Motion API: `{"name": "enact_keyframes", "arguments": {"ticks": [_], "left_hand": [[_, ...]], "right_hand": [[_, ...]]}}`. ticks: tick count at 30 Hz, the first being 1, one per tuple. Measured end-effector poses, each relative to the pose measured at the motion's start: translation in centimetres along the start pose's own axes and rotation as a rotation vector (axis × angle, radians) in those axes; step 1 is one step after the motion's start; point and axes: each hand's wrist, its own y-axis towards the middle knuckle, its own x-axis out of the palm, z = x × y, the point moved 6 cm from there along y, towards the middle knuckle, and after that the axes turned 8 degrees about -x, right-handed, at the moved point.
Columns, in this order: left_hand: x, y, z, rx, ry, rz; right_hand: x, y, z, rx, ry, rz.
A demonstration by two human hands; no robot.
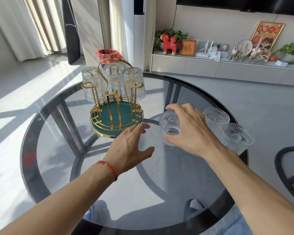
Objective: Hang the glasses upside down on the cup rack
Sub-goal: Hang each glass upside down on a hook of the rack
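Observation:
A gold wire cup rack (pixel 116 106) with a round green base stands on the far left part of the round glass table (pixel 61 150). Three ribbed clear glasses hang upside down on its far pegs: left one (pixel 92 85), middle one (pixel 113 78), right one (pixel 135 83). The near pegs are bare. My right hand (pixel 192 131) grips a patterned clear glass (pixel 170 122) upright, just right of the rack. Two more upright glasses stand behind that hand, one (pixel 216 118) and another (pixel 238 137) near the table's right edge. My left hand (pixel 131 148) hovers open in front of the rack.
A dark chair (pixel 290 167) sits past the table's right edge. A bin with a red bag (pixel 109 55) stands on the floor behind the rack. A low white cabinet (pixel 227 68) with ornaments and plants lines the far wall. My feet show through the glass below.

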Motion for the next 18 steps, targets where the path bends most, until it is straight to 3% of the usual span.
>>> {"name": "enact_keyframes", "arguments": {"ticks": [2,7,10,14,16,18], "left_hand": [[0.1,-0.2,0.5,0.04,-0.093,-0.03],[-1.4,-0.3,0.8,0.054,-0.299,0.037],[-2.2,-0.1,-0.5,-0.11,-0.492,0.052],[-2.7,0.3,-3.1,-0.398,-0.983,0.093],[-2.6,0.4,-3.4,-0.437,-1.167,0.062],[-2.7,0.4,-3.6,-0.424,-1.168,0.046]], "right_hand": [[0.4,-0.1,-1.3,0.005,0.187,0.008],[2.1,-0.3,-3.9,-0.048,0.364,-0.048],[2.9,0.0,-3.9,0.009,0.556,-0.096],[4.5,0.0,-2.8,0.301,0.882,-0.196],[5.8,-0.1,-3.3,0.407,1.19,-0.232],[5.9,0.3,-3.8,0.42,1.376,-0.189]]}}
